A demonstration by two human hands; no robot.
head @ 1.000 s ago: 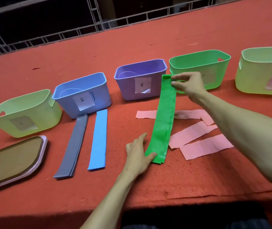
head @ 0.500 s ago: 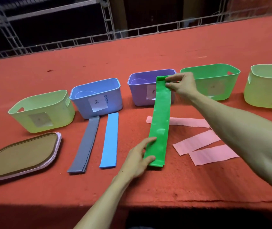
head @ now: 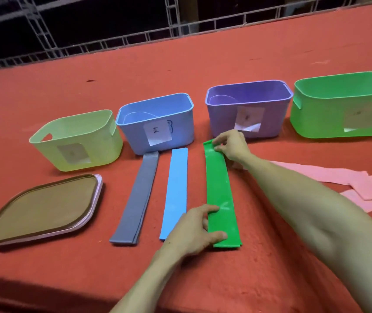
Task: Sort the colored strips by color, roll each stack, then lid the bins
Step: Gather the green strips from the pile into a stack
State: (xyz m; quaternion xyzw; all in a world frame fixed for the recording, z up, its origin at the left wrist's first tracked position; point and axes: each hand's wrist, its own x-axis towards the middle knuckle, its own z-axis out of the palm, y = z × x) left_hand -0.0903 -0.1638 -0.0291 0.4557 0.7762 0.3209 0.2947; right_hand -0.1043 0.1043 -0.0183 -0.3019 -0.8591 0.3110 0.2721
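On red felt [head: 203,64], left hand [head: 194,231] and right hand [head: 232,145] pinch glossy green strip [head: 220,184].

Glossy, smooth green strips [head: 220,188]; matt blue strips [head: 176,190]; smooth plastic bins [head: 158,132]; rough red cloth covers the table [head: 248,267].
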